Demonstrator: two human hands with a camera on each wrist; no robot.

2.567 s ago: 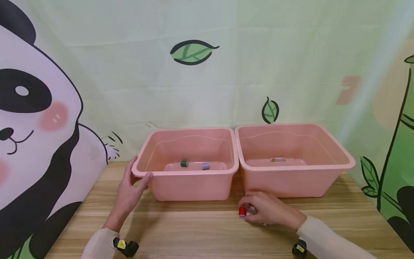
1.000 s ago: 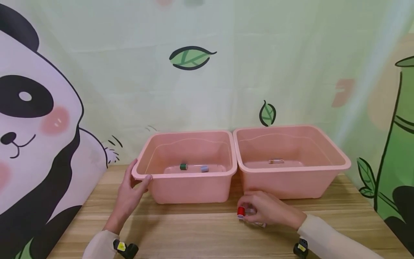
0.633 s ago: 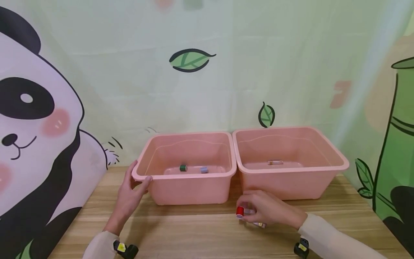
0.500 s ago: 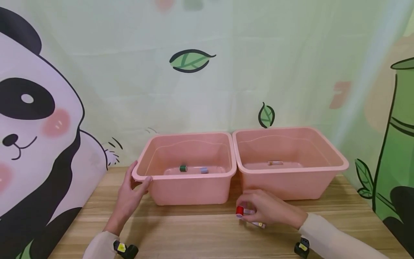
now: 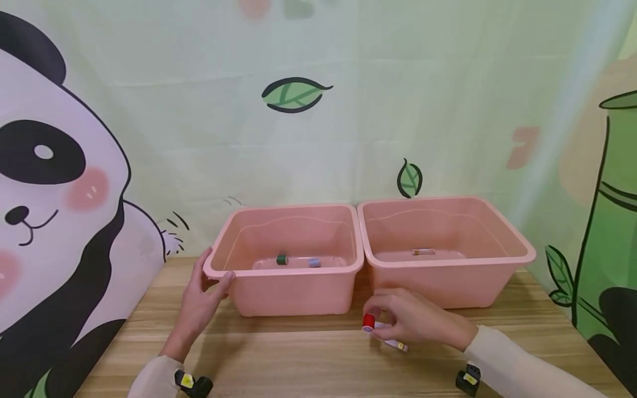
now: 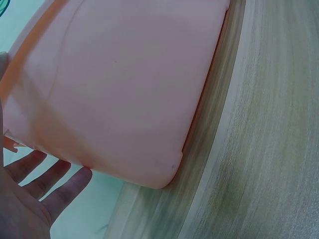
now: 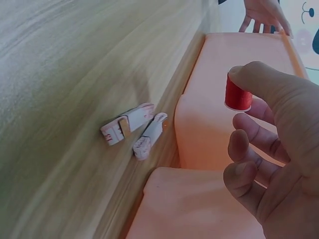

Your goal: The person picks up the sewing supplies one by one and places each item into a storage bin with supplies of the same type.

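My right hand (image 5: 410,318) pinches a spool of red thread (image 7: 237,95) between thumb and index finger, just above the wooden table (image 5: 278,359). Below that hand, two folded white strips with red markings, like measuring tapes (image 7: 132,120), lie side by side in the right wrist view. At the near left corner of the left pink bin (image 5: 293,290), my left hand (image 5: 196,304) grips the rim, thumb in front and fingers along the side. Inside that bin lie a green thread spool (image 5: 282,260) and a light blue spool (image 5: 314,263).
A second pink bin (image 5: 448,284) stands against the left one on its right. It contains a small pale folded strip (image 5: 423,251). Behind both bins hangs a printed cloth (image 5: 318,155) with a panda and leaves.
My right hand has raised the red spool slightly, and more of the folded strips shows beneath it. The head view has tilted up a little. My left hand stays on the rim.
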